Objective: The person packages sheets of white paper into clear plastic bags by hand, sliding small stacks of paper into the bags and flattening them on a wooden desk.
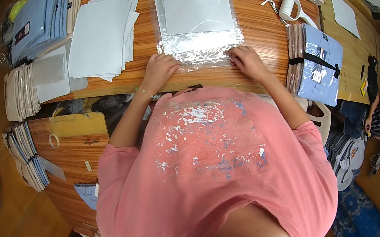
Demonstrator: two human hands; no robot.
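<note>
A clear plastic bag (198,25) holding a white sheet lies flat mid-tabletop. At the right edge, a folded light-blue shirt (320,62) carries a small white hang tag (317,76). Upper left, another blue shirt shows a dark rectangular label (22,32).

Your left hand (159,70) and right hand (246,60) both press on the near edge of a clear plastic bag (200,40) lying flat on the wooden table (259,20) — a white sheet (194,1) sits inside it. A stack of white paper (101,32) lies just left; folded blue shirts (318,65) rest to your right.
</note>
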